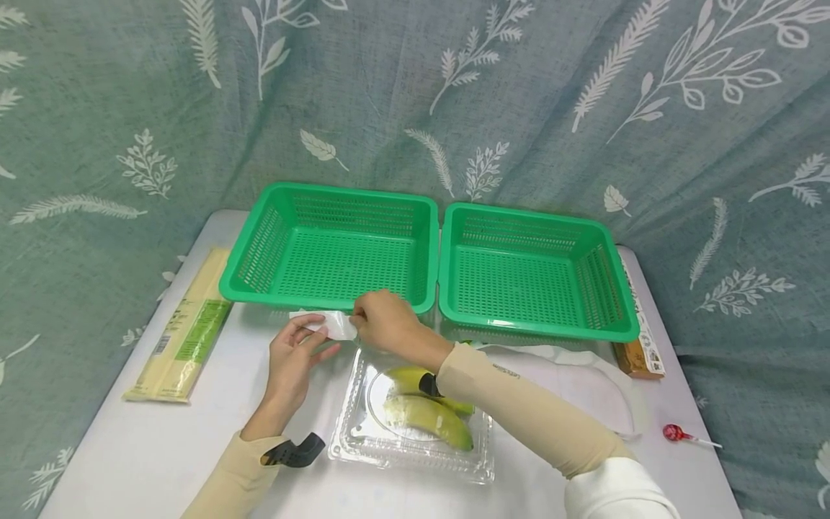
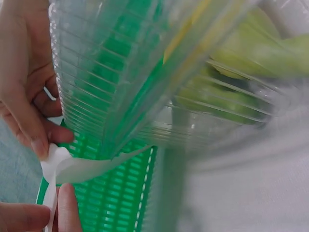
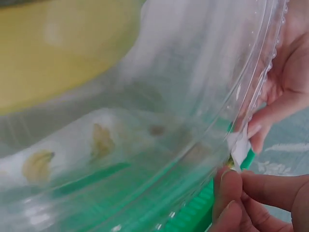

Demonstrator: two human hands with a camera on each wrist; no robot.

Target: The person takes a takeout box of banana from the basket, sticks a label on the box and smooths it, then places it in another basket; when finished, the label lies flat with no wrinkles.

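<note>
A clear plastic clamshell container sits on the table with yellow-green bananas inside. Just beyond it my left hand pinches one end of a small white strip. My right hand pinches the same strip at its other end. From the left wrist the strip looks thin and bent, stretching past the container's ridged edge. Seen through the clear plastic in the right wrist view is a white band with banana pictures. My right forearm hides part of the container.
Two green baskets stand side by side behind the hands. A noodle-like yellow packet lies left. On the right are a long curved white band, a brown-and-white box and a red lollipop.
</note>
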